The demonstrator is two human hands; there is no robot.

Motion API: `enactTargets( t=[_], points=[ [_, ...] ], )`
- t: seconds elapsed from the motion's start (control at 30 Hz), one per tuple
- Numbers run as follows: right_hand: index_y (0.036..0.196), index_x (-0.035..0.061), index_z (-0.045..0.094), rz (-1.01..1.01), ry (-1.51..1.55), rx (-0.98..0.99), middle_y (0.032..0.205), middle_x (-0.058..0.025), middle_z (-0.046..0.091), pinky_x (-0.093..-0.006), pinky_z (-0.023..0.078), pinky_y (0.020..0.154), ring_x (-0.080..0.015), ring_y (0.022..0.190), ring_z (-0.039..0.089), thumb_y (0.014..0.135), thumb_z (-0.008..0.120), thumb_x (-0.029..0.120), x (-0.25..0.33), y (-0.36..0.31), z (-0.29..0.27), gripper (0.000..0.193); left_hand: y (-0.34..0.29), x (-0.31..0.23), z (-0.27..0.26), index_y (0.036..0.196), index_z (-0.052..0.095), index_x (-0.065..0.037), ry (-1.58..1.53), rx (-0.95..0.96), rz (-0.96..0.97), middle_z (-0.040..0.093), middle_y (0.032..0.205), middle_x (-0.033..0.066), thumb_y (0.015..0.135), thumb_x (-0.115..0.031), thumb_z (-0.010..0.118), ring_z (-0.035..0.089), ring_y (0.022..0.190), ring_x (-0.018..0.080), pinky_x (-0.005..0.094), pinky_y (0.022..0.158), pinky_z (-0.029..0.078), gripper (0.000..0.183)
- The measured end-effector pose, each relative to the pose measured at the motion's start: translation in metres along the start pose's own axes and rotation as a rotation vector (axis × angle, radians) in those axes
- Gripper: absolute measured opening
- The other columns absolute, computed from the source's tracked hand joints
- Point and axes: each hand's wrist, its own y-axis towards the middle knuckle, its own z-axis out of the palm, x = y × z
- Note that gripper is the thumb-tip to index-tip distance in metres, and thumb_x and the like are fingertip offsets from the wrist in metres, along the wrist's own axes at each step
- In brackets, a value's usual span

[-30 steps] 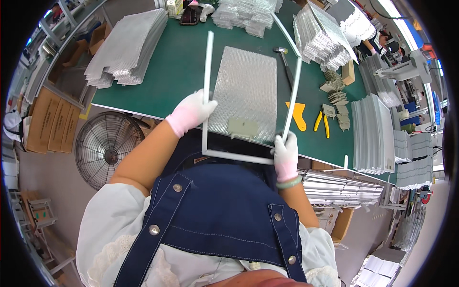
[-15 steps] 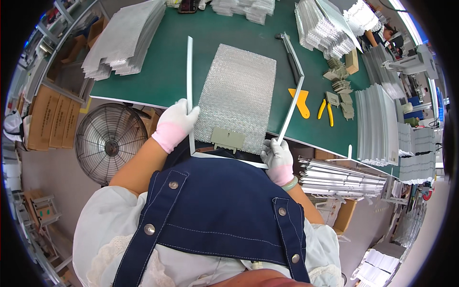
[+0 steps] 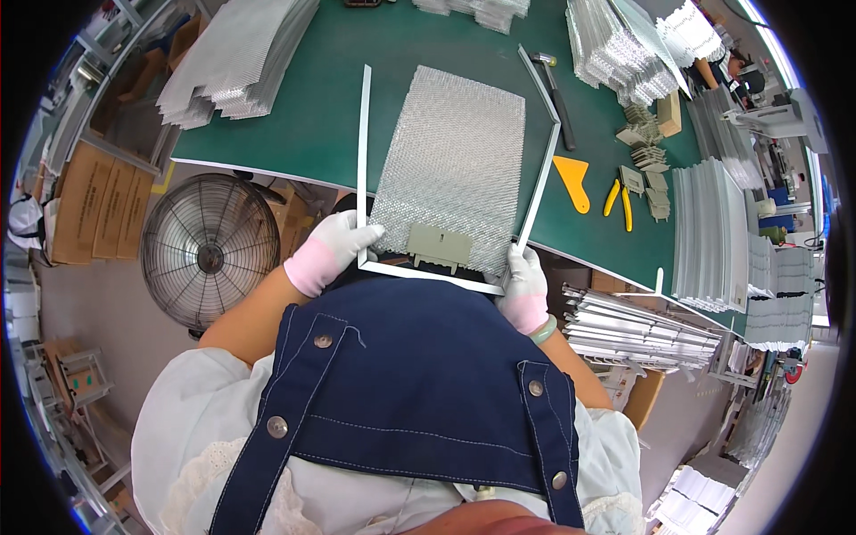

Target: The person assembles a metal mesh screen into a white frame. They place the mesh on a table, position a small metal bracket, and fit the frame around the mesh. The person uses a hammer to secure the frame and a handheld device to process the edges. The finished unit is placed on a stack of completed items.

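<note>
A silver mesh panel [image 3: 455, 152] lies partly on the bench and overhangs its near edge. Around it runs a thin pale metal frame strip [image 3: 363, 134], bent at corners and open at the far side, with its right-hand end angled inward. My left hand [image 3: 334, 250], in a white and pink glove, is closed on the strip and the panel's edge near the lower left corner. Close to the lower right corner, my right hand [image 3: 524, 287] grips the strip, its fingertips at the panel's edge. A grey-green notched plate [image 3: 440, 246] sits at the panel's near edge, touched by neither hand.
On the green bench [image 3: 330, 98] are a hammer [image 3: 560, 107], a yellow scraper [image 3: 573, 182], yellow-handled pliers [image 3: 619, 205] and small grey-green plates [image 3: 656, 196]. Mesh stacks [image 3: 245, 58] stand at the far left, others at right. A floor fan [image 3: 210, 259] is left, metal strips [image 3: 637, 330] lower right.
My left hand has slid down toward the frame's lower left corner. The strip's right-hand end has swung inward, off the hammer. The panel sits slightly lower in the frame.
</note>
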Motion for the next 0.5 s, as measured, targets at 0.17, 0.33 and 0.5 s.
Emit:
enactTargets(
  t=[0.17, 0.33, 0.5],
  points=[
    [0.127, -0.0017, 0.049, -0.014, -0.032, 0.07, 0.106, -0.0073, 0.059, -0.0406, 0.058, 0.082, -0.019, 0.098, 0.061, 0.102, 0.053, 0.027, 0.011, 0.001, 0.003, 0.038, 0.019, 0.015, -0.005, 0.112, 0.059, 0.003, -0.495, 0.108, 0.028, 0.065, 0.098, 0.0091, 0.097, -0.025, 0.062, 0.065, 0.079, 0.0165, 0.0287, 0.073, 0.055, 0.032],
    [0.106, 0.0027, 0.054, 0.118, 0.031, 0.128, 0.081, -0.0015, 0.053, -0.0353, 0.057, 0.071, -0.015, 0.076, 0.06, 0.098, 0.062, 0.034, 0.005, -0.003, -0.013, 0.033, 0.018, 0.015, -0.018, 0.096, 0.063, -0.001, 0.353, -0.021, 0.093, 0.066, 0.08, 0.0044, 0.098, -0.033, 0.06, 0.058, 0.067, 0.0097, 0.0255, 0.067, 0.048, 0.033],
    [0.1, 0.0044, 0.056, 0.164, -0.236, 0.081, 0.083, -0.0025, 0.059, -0.0232, 0.052, 0.061, -0.0092, 0.07, 0.058, 0.097, 0.061, 0.02, 0.012, -0.014, -0.006, 0.017, 0.011, 0.013, -0.015, 0.1, 0.061, -0.004, 0.038, 0.097, 0.054, 0.062, 0.081, 0.0023, 0.099, -0.036, 0.058, 0.056, 0.072, 0.0084, 0.0235, 0.071, 0.046, 0.033]
  ],
)
